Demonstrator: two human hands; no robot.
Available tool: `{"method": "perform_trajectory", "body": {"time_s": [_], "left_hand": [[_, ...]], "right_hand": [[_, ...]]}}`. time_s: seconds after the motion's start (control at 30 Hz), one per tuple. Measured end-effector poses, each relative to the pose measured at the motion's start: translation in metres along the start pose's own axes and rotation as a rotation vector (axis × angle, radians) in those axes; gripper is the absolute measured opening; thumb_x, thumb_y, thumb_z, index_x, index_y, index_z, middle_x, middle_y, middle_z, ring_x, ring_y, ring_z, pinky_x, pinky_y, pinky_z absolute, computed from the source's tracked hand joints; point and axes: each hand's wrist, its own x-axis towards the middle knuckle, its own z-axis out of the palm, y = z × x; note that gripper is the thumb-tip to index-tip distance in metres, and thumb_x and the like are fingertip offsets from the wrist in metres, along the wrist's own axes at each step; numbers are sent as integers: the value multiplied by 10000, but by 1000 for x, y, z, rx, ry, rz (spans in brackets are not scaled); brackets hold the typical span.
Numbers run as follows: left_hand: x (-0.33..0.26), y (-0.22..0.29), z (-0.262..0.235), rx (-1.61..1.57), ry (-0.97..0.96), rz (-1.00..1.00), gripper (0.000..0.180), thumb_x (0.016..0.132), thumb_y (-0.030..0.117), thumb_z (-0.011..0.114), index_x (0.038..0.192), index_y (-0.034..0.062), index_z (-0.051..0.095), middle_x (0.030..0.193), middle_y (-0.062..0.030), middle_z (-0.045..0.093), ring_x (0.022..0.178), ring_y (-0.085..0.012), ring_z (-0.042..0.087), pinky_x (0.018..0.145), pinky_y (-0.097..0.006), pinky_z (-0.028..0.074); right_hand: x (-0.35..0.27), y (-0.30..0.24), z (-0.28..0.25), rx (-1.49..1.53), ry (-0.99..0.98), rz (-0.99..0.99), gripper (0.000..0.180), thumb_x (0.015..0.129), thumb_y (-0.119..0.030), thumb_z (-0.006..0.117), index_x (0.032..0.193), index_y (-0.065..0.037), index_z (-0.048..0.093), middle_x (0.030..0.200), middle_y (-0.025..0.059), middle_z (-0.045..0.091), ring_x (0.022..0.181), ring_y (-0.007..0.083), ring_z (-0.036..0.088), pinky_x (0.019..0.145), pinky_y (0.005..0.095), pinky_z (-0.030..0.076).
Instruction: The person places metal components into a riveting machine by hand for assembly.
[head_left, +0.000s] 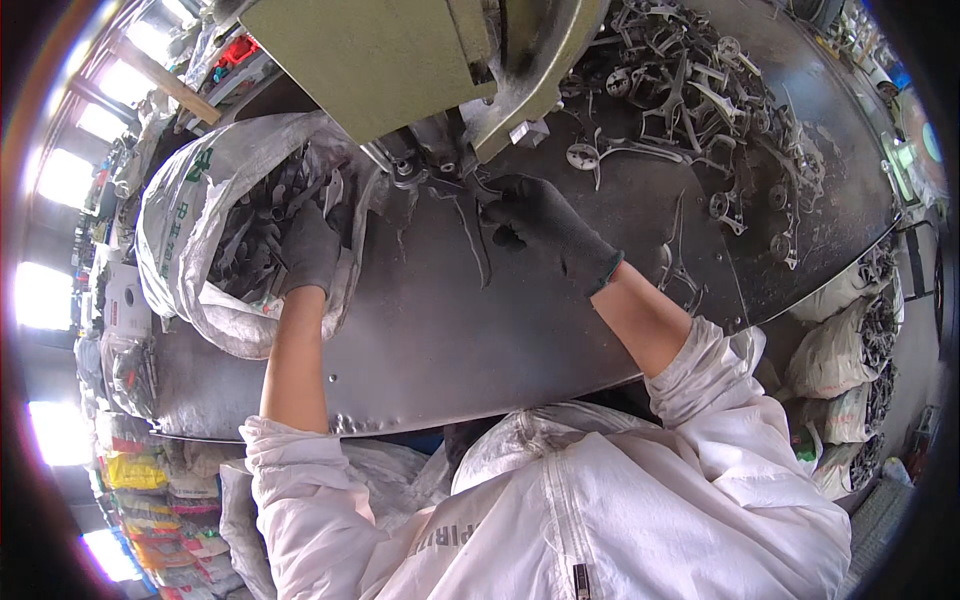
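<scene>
My left hand [312,248], in a dark grey glove, reaches into the mouth of a white woven sack [185,205]. Dark metal pieces [252,232] fill the sack, and the glove's fingers blend in with them, so I cannot make out their grip. In a matching glove, my right hand [548,222] is at the head of a green machine [365,60]. Its fingers are closed at one end of a thin, curved metal casting [472,240]. The casting's other parts lie under the machine's tooling [410,172], where they are partly hidden.
A heap of grey metal castings [690,105] covers the table's [440,350] far right. Single castings lie nearer, one by my right forearm [678,255]. Filled sacks [835,355] stand off the table's right edge, and stacked colourful bags [150,490] on the left.
</scene>
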Motion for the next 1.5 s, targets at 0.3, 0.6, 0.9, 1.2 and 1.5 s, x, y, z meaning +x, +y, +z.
{"method": "perform_trajectory", "body": {"time_s": [0.3, 0.6, 0.9, 1.2, 1.5], "left_hand": [[0, 2, -11, -32, 119, 18, 382, 870, 190, 454, 1193, -9, 408, 1127, -268, 519, 1058, -387, 503, 886, -441, 404], [-26, 32, -49, -429, -40, 118, 404, 891, 310, 499, 1110, -29, 492, 1023, -211, 583, 919, -342, 582, 800, -392, 437], [-71, 88, -97, -1016, -650, 48, 211, 914, 181, 507, 1007, -7, 537, 712, -21, 539, 624, -91, 517, 558, -229, 433], [-94, 149, -62, -1463, -721, 47, 304, 932, 231, 468, 1110, -15, 487, 867, -80, 597, 689, -129, 586, 582, -245, 479], [-91, 108, -28, -1533, -605, -327, 364, 921, 314, 477, 1060, -22, 492, 881, -118, 607, 697, -153, 610, 598, -248, 507]], "right_hand": [[-24, -17, -3, -17, -3, -20, 237, 846, -124, 532, 1058, -17, 550, 808, 49, 597, 609, 98, 574, 531, 232, 473], [-14, -5, -6, -142, -40, 108, 243, 824, -110, 526, 1041, -8, 565, 785, 24, 603, 564, 73, 534, 500, 195, 439], [-13, 14, -5, -82, 5, -56, 188, 831, -94, 514, 986, 1, 557, 722, 20, 565, 535, 74, 515, 462, 219, 421], [-46, -5, -40, -984, 69, -785, 314, 785, -42, 559, 1099, -44, 551, 1116, 139, 559, 946, 281, 585, 785, 356, 489], [-115, 2, -161, -1548, -141, -583, 330, 720, -46, 585, 1048, -82, 571, 1216, 139, 481, 1152, 296, 441, 952, 375, 380]]}}
